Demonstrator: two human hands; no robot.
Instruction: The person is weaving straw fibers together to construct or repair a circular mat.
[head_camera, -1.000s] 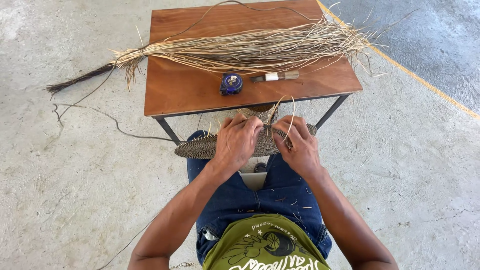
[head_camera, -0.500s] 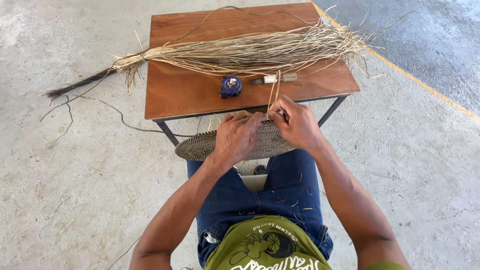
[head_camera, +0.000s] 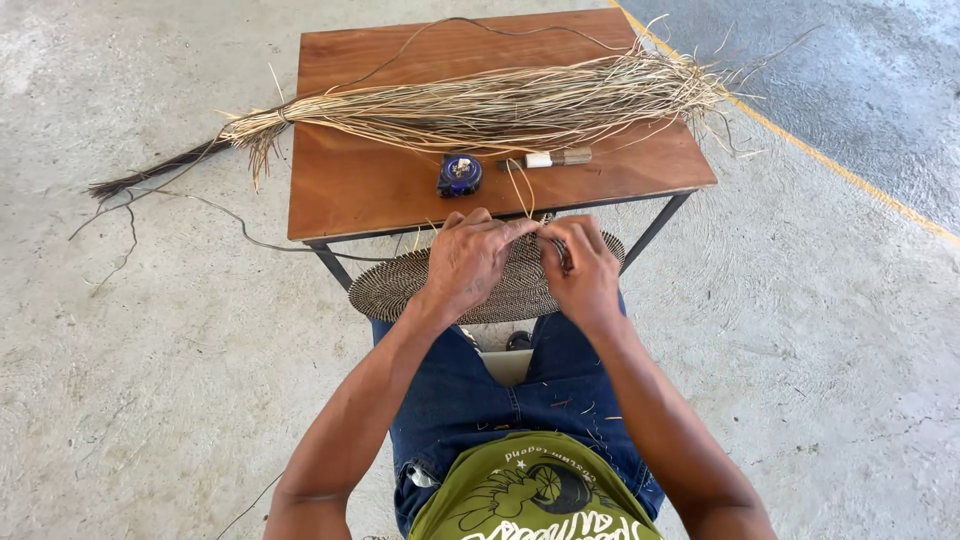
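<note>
The flat woven mat (head_camera: 410, 285) on my lap is already a broad oval of coiled rows, and I'm at its far edge, my left hand (head_camera: 470, 262) curled over the rim and my right hand (head_camera: 582, 270) pinched shut on a thin straw strand (head_camera: 522, 192) that rises toward the table (head_camera: 350, 195), where a big bundle of straw (head_camera: 500, 105) lies unused beside a blue tape measure (head_camera: 459, 174) and a small tool (head_camera: 548, 158). My 2 hands cover the working spot, so the stitch itself is hidden, I probably grip the rim with my left, and my knuckles hide the mat's middle.
</note>
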